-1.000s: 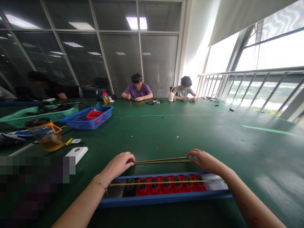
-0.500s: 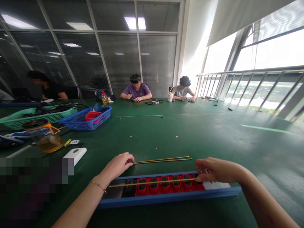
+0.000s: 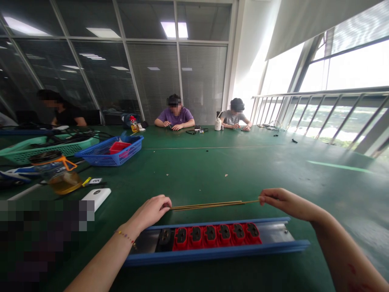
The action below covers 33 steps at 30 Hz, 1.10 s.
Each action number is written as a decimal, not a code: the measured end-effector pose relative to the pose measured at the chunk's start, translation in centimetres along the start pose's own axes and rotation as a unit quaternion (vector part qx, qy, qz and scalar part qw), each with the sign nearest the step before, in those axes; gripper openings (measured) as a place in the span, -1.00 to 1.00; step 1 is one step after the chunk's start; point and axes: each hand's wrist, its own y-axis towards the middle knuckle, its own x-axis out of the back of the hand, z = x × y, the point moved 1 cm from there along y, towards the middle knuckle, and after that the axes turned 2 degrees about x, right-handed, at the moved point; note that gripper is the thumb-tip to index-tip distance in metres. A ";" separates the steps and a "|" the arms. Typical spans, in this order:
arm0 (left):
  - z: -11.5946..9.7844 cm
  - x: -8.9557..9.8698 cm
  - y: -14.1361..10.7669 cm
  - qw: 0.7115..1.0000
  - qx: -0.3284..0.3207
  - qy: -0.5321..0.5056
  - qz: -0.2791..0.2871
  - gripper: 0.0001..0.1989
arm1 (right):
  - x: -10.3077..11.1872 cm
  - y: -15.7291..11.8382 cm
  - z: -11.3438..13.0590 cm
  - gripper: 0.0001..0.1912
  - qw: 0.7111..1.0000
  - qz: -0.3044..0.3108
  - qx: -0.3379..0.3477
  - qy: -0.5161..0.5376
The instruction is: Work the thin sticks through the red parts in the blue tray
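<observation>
Thin brass-coloured rods [image 3: 209, 205] lie close together just beyond a long blue channel [image 3: 219, 254]. My left hand [image 3: 156, 207] is closed at their left ends, fingertips pinched there. At the right, my right hand [image 3: 272, 198] pinches the end of one rod, which sticks out past the others. Inside the channel sits a row of several red sockets with black centres [image 3: 210, 235], with a round black part [image 3: 165, 236] at their left. Bare metal shows at both ends of the channel, with a small screw near the right end.
At the left are a blue basket [image 3: 121, 156] holding a red box, a green basket [image 3: 27, 152], a jar with an orange strap [image 3: 62, 180] and a white power bank [image 3: 99, 198]. People sit across the green table [image 3: 194, 166].
My right hand has moved up and away from the channel, taking the rod that lay across the sockets to beside the other rods. My left hand has stayed in place.
</observation>
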 end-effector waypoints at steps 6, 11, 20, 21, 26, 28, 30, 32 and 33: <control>-0.8 0.5 -0.4 1.000 0.001 -0.004 -0.005 -0.66 | -3.8 2.8 -1.8 -0.69 0.998 0.005 -0.007 -0.067; -0.6 0.4 -0.3 1.000 -0.014 0.001 0.001 -0.77 | -6.4 4.5 -1.9 -0.82 0.994 -0.017 0.018 -0.110; -0.8 0.3 -0.3 1.000 -0.001 0.018 0.009 -0.81 | -6.9 5.0 -2.3 -0.79 0.979 -0.033 -0.006 -0.201; -0.9 0.3 -0.3 1.000 -0.007 0.025 0.006 -0.82 | -6.9 4.9 -2.1 -0.77 0.977 -0.035 -0.008 -0.212; -1.4 0.5 -0.3 0.997 -0.021 0.072 -0.002 -0.88 | -6.7 4.8 -1.2 -0.65 0.966 -0.026 -0.031 -0.257; -1.8 0.8 -0.4 0.996 -0.026 0.087 -0.001 -0.88 | -6.8 4.9 -0.9 -0.67 0.961 -0.009 -0.030 -0.273; -2.1 1.1 -0.5 0.995 -0.030 0.100 -0.001 -0.88 | -6.9 5.1 -0.6 -0.69 0.956 -0.004 -0.024 -0.293; -2.2 1.1 -0.4 0.993 -0.033 0.111 0.001 -0.88 | -7.0 5.3 -0.3 -0.71 0.951 -0.006 -0.020 -0.309; -2.2 1.1 -0.4 0.993 -0.036 0.114 0.002 -0.87 | -7.1 5.5 -0.2 -0.70 0.949 -0.008 -0.019 -0.316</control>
